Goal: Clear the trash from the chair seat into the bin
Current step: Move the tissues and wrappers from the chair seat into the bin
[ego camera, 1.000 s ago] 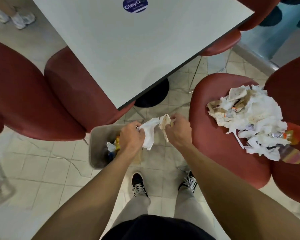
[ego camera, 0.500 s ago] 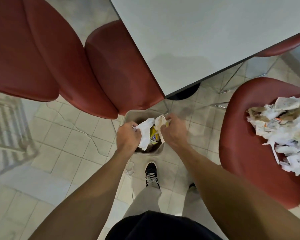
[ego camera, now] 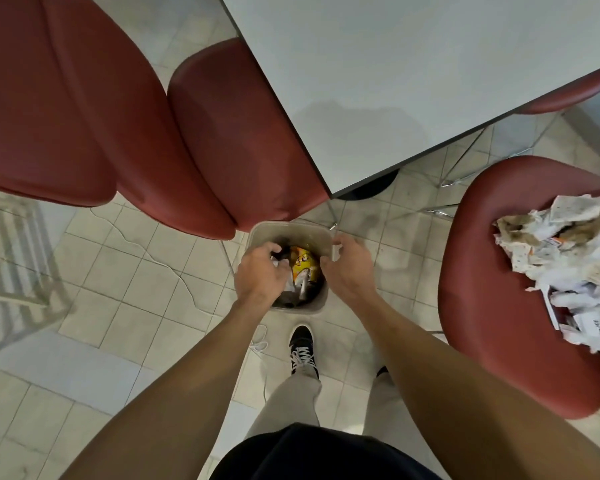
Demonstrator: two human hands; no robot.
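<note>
Both hands [ego camera: 262,273] have released the paper into the bin [ego camera: 321,237].

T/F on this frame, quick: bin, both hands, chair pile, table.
1. The beige plastic bin stands on the tiled floor at the table's corner. True.
2. The bin is empty. False: a yellow wrapper and other trash lie inside.
3. The left hand and the right hand are both over the bin, neither visibly holding paper. True.
4. The red chair seat on the right is cleared. False: a pile of crumpled white paper lies on it.
5. The white table top carries a stack of plates. False: no plates show on it.
</note>
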